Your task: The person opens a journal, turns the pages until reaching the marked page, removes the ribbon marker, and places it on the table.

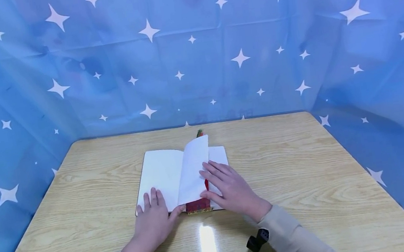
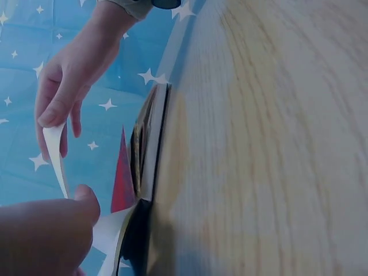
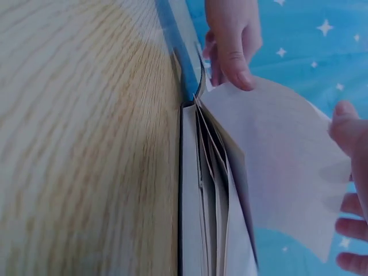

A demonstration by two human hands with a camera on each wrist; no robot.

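Note:
An open book with white pages (image 1: pixel 160 173) lies on the wooden table. One page (image 1: pixel 194 171) stands raised from the spine and leans right. My left hand (image 1: pixel 155 222) lies spread on the left page, its thumb stretched along the near edge by the spine. In the right wrist view that left thumb (image 3: pixel 238 72) touches the foot of the raised page. My right hand (image 1: pixel 228 186) holds the raised page by its free edge, fingers over the face and thumb near the lower corner. Beneath it shows a dark red piece with a gold patterned edge (image 1: pixel 198 206).
A green and red tip (image 1: pixel 199 133) sticks out past the book's far edge. Several sheets (image 3: pixel 213 172) fan apart at the near edge. A black wrist device (image 1: pixel 257 241) hangs at the right sleeve. Behind the table (image 1: pixel 285 153) hangs a blue star-patterned cloth (image 1: pixel 200 84).

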